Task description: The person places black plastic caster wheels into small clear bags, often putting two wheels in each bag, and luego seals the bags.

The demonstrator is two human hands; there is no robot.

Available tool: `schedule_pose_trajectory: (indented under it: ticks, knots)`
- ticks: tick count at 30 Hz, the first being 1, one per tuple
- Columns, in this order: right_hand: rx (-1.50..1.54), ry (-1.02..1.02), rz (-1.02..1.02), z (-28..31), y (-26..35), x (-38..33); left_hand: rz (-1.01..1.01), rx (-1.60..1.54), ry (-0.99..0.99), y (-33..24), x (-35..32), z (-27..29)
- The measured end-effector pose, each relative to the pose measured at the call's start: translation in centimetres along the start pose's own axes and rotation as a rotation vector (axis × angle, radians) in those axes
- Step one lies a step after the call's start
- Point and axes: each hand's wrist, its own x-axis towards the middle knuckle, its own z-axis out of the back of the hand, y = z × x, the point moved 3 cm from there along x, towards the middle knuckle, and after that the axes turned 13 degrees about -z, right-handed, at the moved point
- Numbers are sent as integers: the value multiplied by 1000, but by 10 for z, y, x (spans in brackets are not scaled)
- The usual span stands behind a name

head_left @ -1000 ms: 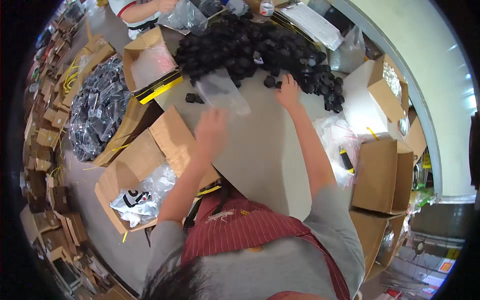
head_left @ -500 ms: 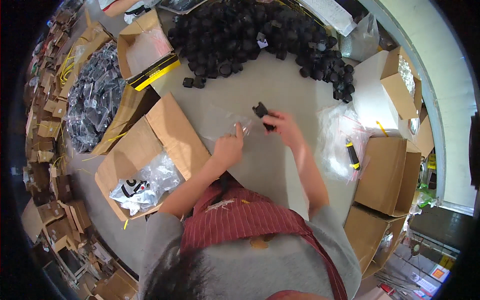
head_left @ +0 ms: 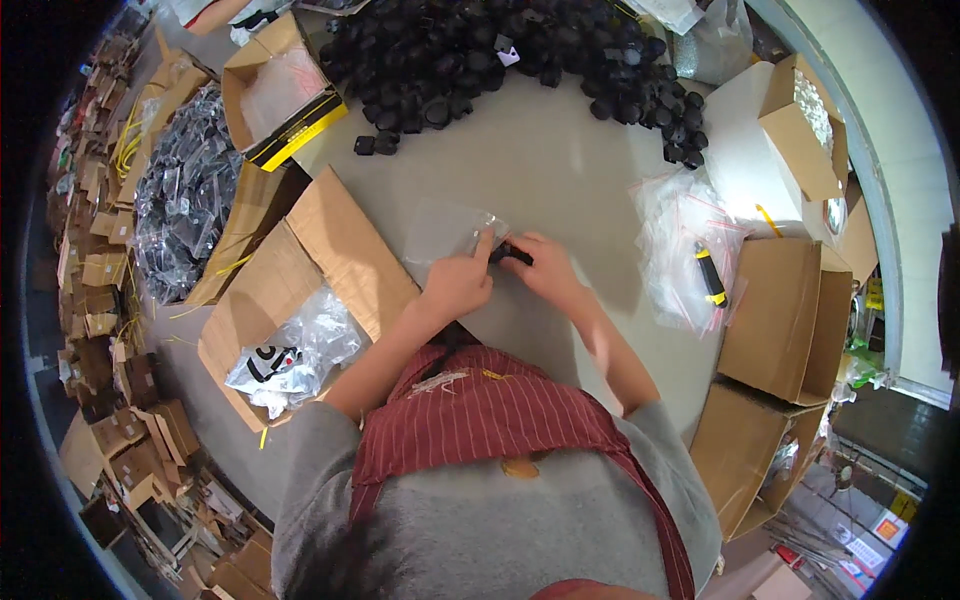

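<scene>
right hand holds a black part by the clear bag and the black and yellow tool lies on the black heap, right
Not quite: in the head view the black and yellow tool lies on the plastic bags at right, not on the black heap. The right hand does hold a black part by the clear bag.

Moderately bright, fairly even light covers the grey tabletop (head_left: 560, 180), its shadows faint and soft-edged. Small glints mark the clear plastic bag (head_left: 440, 228) at eleven o'clock, near centre. The pale wall (head_left: 905, 170) glows at two o'clock. Fisheye distortion curves the cartons (head_left: 108, 268) at nine o'clock; the corners fall black. Hair (head_left: 355, 555) at seven o'clock blurs.
</scene>
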Motion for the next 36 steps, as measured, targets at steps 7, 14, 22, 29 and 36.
schedule_pose_trajectory:
  ticks: [7, 14, 22, 29, 36]
  knots:
    - [974, 303, -397, -27, -8, -4, -49, 53, -30, -10, 5, -6]
    - [709, 540, -231, -12, -5, -14, -57, -23, -3, -5, 3, 14]
    - [448, 557, -185, -21, -15, -9, -192, 160, 130, -31, 4, 18]
    - [1129, 215, -560, -28, -31, -16, -171, 247, -192, -25, -2, 3]
    - [926, -205, -291, -46, -14, -32, -120, 325, -309, -16, 2, -8]
